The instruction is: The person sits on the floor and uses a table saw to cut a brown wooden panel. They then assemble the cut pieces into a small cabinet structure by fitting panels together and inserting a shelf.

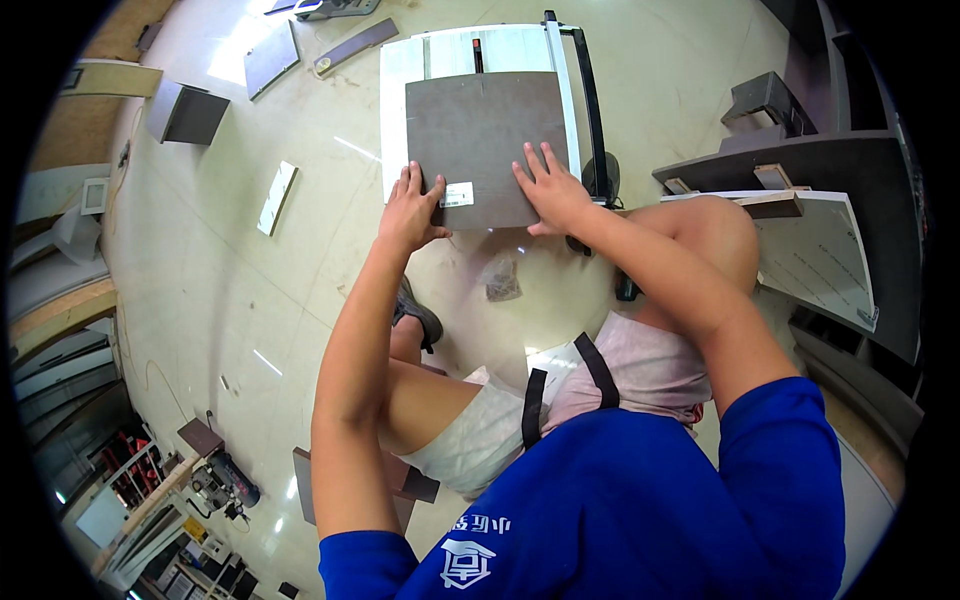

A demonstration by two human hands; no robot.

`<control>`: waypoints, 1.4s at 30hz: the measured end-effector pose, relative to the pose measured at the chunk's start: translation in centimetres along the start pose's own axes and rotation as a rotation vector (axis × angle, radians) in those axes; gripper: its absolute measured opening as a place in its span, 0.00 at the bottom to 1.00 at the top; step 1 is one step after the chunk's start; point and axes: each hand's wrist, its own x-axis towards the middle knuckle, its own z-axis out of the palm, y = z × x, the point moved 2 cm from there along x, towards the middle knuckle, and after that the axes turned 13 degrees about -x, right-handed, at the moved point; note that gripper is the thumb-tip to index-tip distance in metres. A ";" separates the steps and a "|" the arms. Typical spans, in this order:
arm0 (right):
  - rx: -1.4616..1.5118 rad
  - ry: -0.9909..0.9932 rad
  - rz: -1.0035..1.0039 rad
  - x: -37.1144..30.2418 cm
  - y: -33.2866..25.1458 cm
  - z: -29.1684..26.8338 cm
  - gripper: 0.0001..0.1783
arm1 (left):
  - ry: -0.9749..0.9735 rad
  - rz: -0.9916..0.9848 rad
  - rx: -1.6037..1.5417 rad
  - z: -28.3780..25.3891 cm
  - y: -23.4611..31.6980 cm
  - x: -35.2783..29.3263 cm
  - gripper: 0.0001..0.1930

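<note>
A dark brown rectangular board (480, 125) lies flat on a small table saw with a silver-white top (395, 95) in front of me. A red and black upright piece (477, 52) sticks up just beyond the board's far edge. My left hand (410, 212) rests at the board's near left corner, fingers pointing forward and thumb by the edge. Beside it a white label (457, 194) is stuck on the board. My right hand (555, 195) presses with spread fingers on the near right part. Along the saw's right side runs a silver fence (562, 100).
A black rail (590, 110) borders the saw on the right. Below the board a clear plastic bag (502, 278) lies on the floor. Offcuts (278, 198) and a dark box-like piece (188, 112) are at left. Large panels (815, 250) lean at right.
</note>
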 end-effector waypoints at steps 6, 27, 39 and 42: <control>-0.018 -0.002 0.001 0.3 0.3 -0.3 0.63 | -0.003 -0.001 0.014 -0.2 0.0 0.6 0.53; -0.012 0.002 0.013 2.1 1.7 -0.2 0.62 | 0.018 0.011 0.014 -1.0 -0.4 2.4 0.54; -0.002 -0.003 0.017 3.0 2.4 -0.4 0.62 | 0.010 -0.011 0.020 -1.5 -0.6 3.5 0.54; -0.010 -0.006 0.018 3.1 2.6 -0.4 0.62 | 0.013 -0.006 0.019 -1.6 -0.6 3.7 0.54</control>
